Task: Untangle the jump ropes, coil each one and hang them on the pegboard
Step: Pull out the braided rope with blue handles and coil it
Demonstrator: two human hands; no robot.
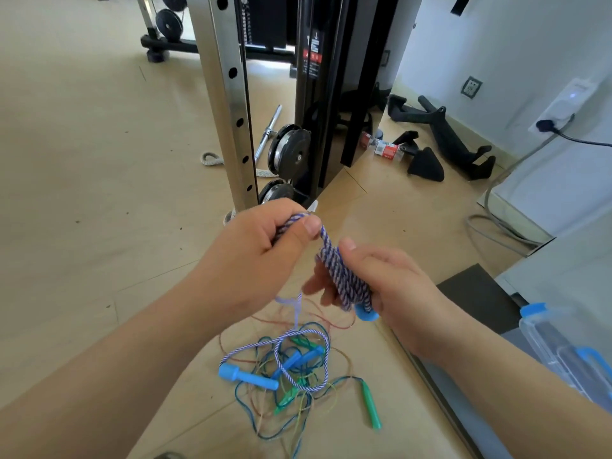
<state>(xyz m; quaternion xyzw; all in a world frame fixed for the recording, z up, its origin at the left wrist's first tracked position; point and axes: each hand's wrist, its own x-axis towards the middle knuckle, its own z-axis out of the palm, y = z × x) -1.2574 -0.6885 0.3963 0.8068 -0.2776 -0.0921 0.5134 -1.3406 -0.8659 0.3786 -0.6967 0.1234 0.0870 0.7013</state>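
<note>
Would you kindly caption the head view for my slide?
Left hand feeds blue-and-white rope onto a coil in the right hand, above tangled ropes on the floor.

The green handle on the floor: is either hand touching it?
No. The green handle lies on the floor beside the rope tangle, while both hands are up on the blue-and-white rope.

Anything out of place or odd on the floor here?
Yes: thin jump ropes lie knotted in a heap on the floor below the hands, with a blue handle and a green handle sticking out. Nothing looks spilled or broken.
</note>
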